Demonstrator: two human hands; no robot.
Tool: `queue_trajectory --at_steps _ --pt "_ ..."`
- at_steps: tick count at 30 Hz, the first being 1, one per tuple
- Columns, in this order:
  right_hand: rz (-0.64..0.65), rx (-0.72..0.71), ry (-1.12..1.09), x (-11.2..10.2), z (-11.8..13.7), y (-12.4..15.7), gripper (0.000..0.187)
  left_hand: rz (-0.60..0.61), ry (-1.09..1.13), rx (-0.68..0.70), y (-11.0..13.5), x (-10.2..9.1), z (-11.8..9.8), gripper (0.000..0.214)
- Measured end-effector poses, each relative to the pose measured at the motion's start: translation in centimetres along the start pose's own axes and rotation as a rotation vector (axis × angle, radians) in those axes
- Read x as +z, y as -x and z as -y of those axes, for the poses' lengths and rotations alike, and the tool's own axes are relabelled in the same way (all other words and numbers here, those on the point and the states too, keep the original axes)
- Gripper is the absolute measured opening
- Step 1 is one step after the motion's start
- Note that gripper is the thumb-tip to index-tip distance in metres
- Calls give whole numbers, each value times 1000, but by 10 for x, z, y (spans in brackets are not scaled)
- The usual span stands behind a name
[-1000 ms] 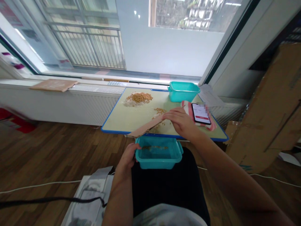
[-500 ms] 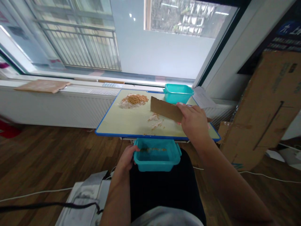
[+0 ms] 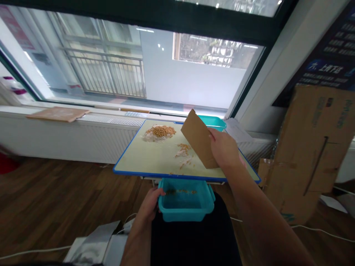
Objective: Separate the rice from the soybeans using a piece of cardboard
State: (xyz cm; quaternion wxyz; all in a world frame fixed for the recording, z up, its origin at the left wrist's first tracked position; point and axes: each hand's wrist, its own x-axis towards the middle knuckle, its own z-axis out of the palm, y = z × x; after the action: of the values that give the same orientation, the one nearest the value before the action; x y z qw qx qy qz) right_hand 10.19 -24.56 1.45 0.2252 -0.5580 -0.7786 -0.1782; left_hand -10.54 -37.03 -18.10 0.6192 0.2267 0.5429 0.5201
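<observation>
Moved: cardboard piece [image 3: 198,138] has swung up since half a second ago, from low and near-flat over the table [image 3: 149,162] to tilted up on edge; right hand [image 3: 223,147] came up with it, left hand [image 3: 151,203] stayed put.
Right hand: fingers closed tight on the card's right edge; the card's lower corner dips below the knuckles toward the tabletop. Contact there is hard to tell, probably just clear.
Card: plain brown, leaning up and left away from the fingers, top corner in front of the far tub [image 3: 217,123].
Left hand: fingers curled shut around the left rim of the near tub [image 3: 185,203], thumb on top of the rim.
Near tub: teal, on the person's lap, just under the table's near edge, below the right-hand fingers; a few beans lie along its far inner wall.
Loose scatter [image 3: 183,153]: beans and white grains on the table, just left of the right-hand fingers, beside the card's lower half.
Bean pile [image 3: 161,132]: bigger heap, tan on white, further left and beyond the card, well apart from both hands.
Far tub: teal, behind the card, mostly hidden.
Table: pale top, blue rim, against the radiator [image 3: 105,138].
Cardboard box [image 3: 313,147]: big, on the floor, right of the right arm.
</observation>
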Motion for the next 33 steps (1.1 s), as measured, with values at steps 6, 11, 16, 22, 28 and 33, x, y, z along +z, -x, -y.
queue_trajectory --at_steps 6,11,16,22,28,33 --pt "101 23 116 0 5 -17 36 0 4 6 2 3 1 13" --pt "300 60 123 14 12 -30 31 -21 -7 4 2 6 -1 15" --pt "382 21 80 17 1 -33 35 -33 9 -7 1 5 0 17" --pt "414 -22 -173 12 -39 -12 75 -57 3 -15 2 5 1 17" --pt "59 424 -602 34 -48 28 50 -112 18 -5 2 6 1 12" --pt "-168 571 -814 79 -31 66 52 -90 17 12 1 5 2 13"
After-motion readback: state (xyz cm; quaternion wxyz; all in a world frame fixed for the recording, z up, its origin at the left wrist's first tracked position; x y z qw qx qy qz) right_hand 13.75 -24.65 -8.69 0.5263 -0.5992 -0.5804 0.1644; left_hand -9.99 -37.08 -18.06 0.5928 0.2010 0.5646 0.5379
